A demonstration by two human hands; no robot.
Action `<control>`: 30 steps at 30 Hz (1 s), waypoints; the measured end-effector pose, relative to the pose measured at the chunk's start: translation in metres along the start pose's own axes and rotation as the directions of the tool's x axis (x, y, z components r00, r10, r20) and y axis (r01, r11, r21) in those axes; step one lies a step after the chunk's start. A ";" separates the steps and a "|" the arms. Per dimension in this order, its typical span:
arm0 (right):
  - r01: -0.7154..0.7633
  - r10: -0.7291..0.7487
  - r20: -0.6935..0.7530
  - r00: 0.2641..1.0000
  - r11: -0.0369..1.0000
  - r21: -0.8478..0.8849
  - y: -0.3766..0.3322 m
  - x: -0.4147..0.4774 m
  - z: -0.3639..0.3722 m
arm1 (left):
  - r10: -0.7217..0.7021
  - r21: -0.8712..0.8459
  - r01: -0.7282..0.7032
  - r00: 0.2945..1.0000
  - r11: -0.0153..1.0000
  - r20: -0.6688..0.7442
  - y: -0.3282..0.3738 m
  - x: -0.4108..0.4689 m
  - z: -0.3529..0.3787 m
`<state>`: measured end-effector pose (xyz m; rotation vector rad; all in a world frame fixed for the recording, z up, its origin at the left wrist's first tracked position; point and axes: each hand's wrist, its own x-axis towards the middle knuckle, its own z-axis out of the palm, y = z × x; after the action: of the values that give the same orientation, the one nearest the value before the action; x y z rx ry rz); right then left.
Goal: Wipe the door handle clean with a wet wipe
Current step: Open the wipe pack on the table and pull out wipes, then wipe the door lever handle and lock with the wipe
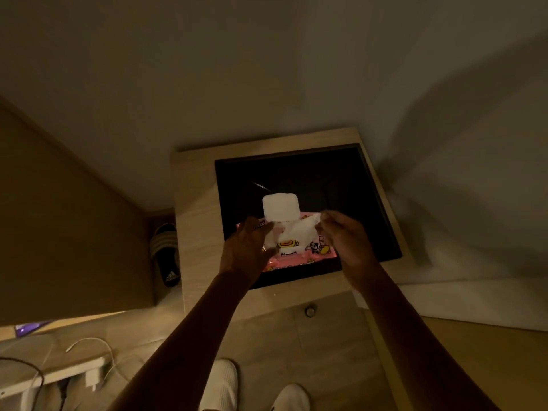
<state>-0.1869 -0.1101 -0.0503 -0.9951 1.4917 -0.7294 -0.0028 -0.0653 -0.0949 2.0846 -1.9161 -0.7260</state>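
A pink wet wipe pack (314, 253) with cartoon prints lies on the black top of a low wooden cabinet (195, 221). Its white lid (280, 209) stands flipped open. A white wet wipe (296, 232) sticks up out of the opening. My left hand (247, 250) rests on the pack's left side and holds it down. My right hand (345, 235) pinches the wipe's upper right corner, with the wipe stretched between the pack and my fingers. No door handle is in view.
A small round knob (310, 311) sits on the cabinet's front. A black slide sandal (166, 256) lies in the gap left of the cabinet. White cables and a charger (93, 378) lie at lower left. My feet in white slippers (222, 384) stand below.
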 end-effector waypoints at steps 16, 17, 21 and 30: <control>0.129 -0.135 -0.055 0.989 0.986 -0.104 -0.194 -0.197 -0.087 | 0.041 -0.372 0.004 0.993 0.928 0.113 0.162 -0.118 -0.206; 0.144 -0.152 -0.052 0.987 0.981 -0.131 -0.207 -0.214 -0.096 | 0.043 -0.417 0.001 0.994 0.909 0.097 0.179 -0.126 -0.221; 0.172 -0.194 -0.077 0.978 0.958 -0.231 -0.248 -0.273 -0.127 | 0.192 -0.543 -0.108 0.976 0.833 0.100 0.238 -0.148 -0.270; 0.146 -0.180 -0.386 0.905 0.982 -0.116 -0.252 -0.383 -0.175 | 0.488 -0.434 -0.347 0.829 0.831 0.273 0.316 -0.185 -0.309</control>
<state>-0.3126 0.1025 0.3743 -1.0904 1.8137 -1.0429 -0.1306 0.0241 0.3584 1.2894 -2.1172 -1.3192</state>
